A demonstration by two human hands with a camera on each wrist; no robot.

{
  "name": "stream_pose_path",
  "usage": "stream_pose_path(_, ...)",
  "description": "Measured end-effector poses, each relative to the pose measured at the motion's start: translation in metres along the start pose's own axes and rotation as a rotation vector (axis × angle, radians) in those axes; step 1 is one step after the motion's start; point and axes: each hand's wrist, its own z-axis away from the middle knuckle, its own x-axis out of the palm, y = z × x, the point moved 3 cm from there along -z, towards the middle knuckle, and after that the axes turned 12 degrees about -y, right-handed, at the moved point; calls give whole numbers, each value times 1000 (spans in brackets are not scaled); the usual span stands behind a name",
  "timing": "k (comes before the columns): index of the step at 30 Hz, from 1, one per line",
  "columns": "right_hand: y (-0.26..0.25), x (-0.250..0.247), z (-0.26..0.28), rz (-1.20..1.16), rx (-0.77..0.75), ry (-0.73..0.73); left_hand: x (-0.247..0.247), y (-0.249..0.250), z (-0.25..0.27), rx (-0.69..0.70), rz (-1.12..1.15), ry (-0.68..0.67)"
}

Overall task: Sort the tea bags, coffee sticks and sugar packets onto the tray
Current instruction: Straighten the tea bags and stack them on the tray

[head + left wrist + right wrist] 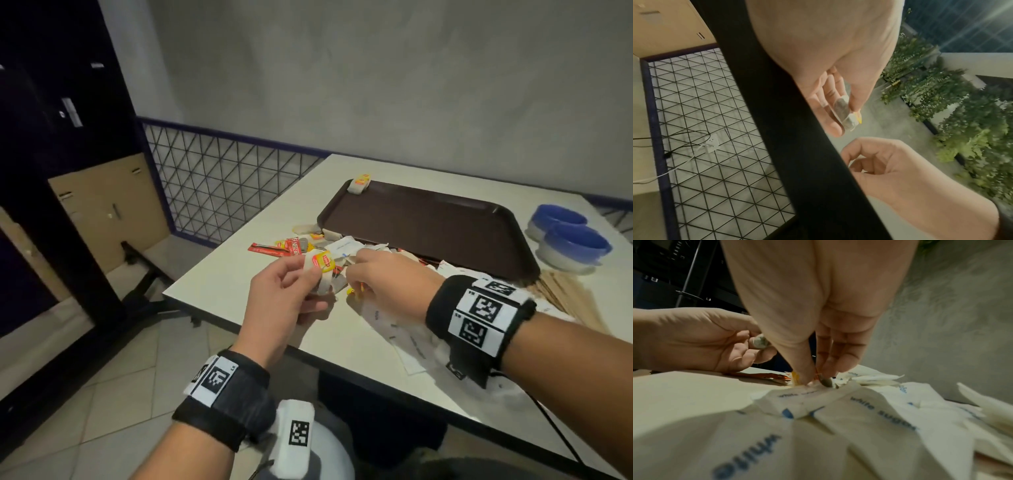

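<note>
Your left hand (284, 291) is raised just above the near edge of the white table (212, 284), thumb and fingers pinching a tea bag (322, 262) with a yellow and red tag. In the left wrist view the same bag (844, 112) sits between your thumb and fingers. Your right hand (383, 281) is down in the mixed pile (329, 246), thumb and fingertips (826, 379) pinched together on something small among the white sugar packets (879, 410); you cannot tell exactly what. Red coffee sticks (274, 247) lie at the pile's left edge. The brown tray (445, 236) sits just behind the pile, with one tea bag (359, 183) resting on its far left corner. Blue bowls (568, 236) stand right of the tray, wooden stirrers (568, 298) near them.
</note>
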Motion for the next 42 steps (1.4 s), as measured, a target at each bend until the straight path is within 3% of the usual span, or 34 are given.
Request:
stream_pose_path(5, 13, -3, 10, -134, 17, 164, -3, -3, 1, 8, -17, 23)
stream_pose_path(11, 33, -22, 24, -635, 136, 361, -5, -6, -2, 14, 3, 30)
stream_pose_path(17, 34, -27, 29, -1067, 144, 360, -7, -6, -5, 14, 0, -7)
stream_pose_path(23, 12, -7, 34, -1507, 64, 191, -9, -10, -8, 25, 46, -23)
stream_pose_path(30, -22, 48, 48, -1971, 143, 270, -7, -13, -7, 41, 6, -38)
stream_pose_path(32, -23, 59, 52, -1971, 182, 374, -5, -13, -5, 48, -64, -51)
stream_pose_path(39, -29, 62, 56, -1624, 215, 590, 13, -15, -1, 99, -254, -146)
stream_pose_path(42, -27, 61, 55, -1667, 211, 618, 18, -14, 3, 102, -308, -177)
